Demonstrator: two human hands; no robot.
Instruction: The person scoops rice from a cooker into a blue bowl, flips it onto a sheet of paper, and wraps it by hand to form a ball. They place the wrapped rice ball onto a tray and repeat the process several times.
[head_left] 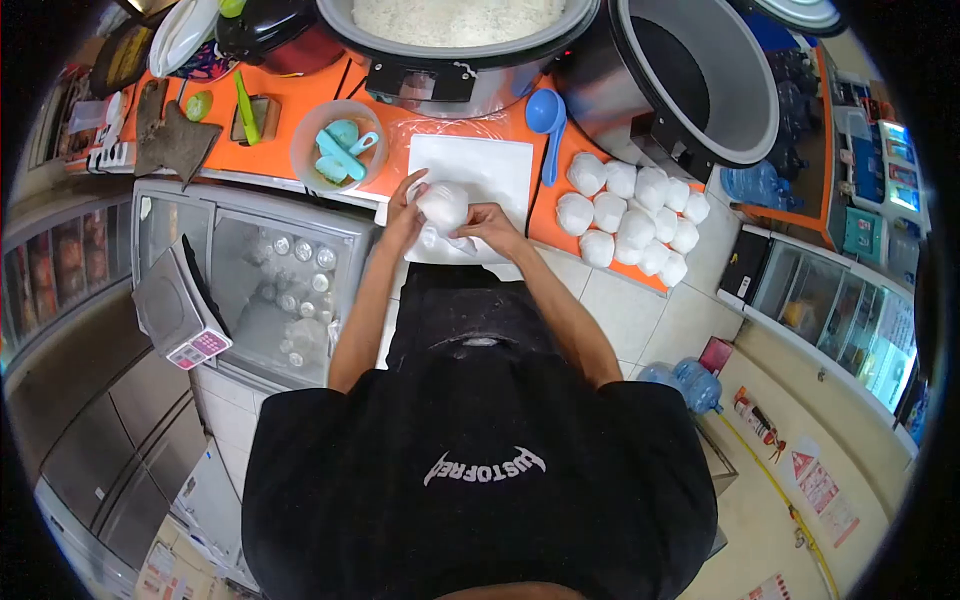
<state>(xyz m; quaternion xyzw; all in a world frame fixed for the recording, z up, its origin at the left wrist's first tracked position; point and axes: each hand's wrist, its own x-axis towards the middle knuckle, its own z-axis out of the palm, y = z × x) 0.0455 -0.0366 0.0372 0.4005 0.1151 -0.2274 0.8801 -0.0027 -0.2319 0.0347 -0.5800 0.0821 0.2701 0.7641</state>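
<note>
A round white paper-wrapped bundle (pixel 443 206) is between my hands, above a stack of white paper (pixel 500 165) on the orange counter. My left hand (pixel 407 212) curls round its left side. At its lower right, my right hand (pixel 487 226) pinches the loose edge of the wrapping. What is inside the bundle is hidden. Several similar white bundles (pixel 608 211) sit close together on the counter to the right. A blue scoop (pixel 547 120) lies between the paper and those bundles.
Behind the paper stands a large pot of white rice (pixel 460 20), with an open, tilted pot (pixel 690 75) to its right. A bowl with turquoise scoops (pixel 340 150) is at the left. Below it are a glass-topped freezer (pixel 270 280) and a scale (pixel 178 305).
</note>
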